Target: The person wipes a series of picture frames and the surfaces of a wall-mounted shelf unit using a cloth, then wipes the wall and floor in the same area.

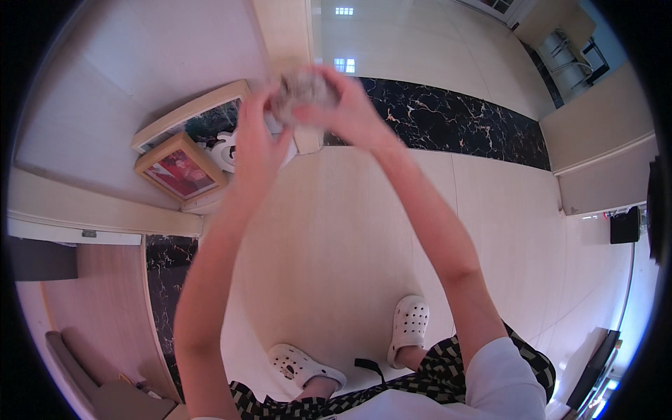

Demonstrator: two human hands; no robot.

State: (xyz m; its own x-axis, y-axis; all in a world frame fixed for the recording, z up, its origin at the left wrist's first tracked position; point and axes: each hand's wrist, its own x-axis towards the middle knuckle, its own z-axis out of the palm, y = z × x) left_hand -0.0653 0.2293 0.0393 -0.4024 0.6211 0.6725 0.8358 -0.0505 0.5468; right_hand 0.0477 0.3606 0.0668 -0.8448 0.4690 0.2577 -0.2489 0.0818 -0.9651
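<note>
A small greyish, mottled object [306,94] is held up between both hands, too blurred for me to name. From its right side my right hand [353,107] grips it, the thumb lying across the near face. My left hand [258,134] has its fingers against the left side, with the thumb below. Behind my left hand, a framed picture [189,113] leans against the wall. A smaller wood-framed photo [181,168] stands before it, and a white curved ornament [223,151] is partly covered by my hand.
Pale tiles [336,226] cover the floor, crossed by a black marbled strip [451,118] at the far doorway. A wall corner [289,31] rises just behind the held object. White clogs [411,320] are on my feet. A grey chair [126,401] stands at lower left.
</note>
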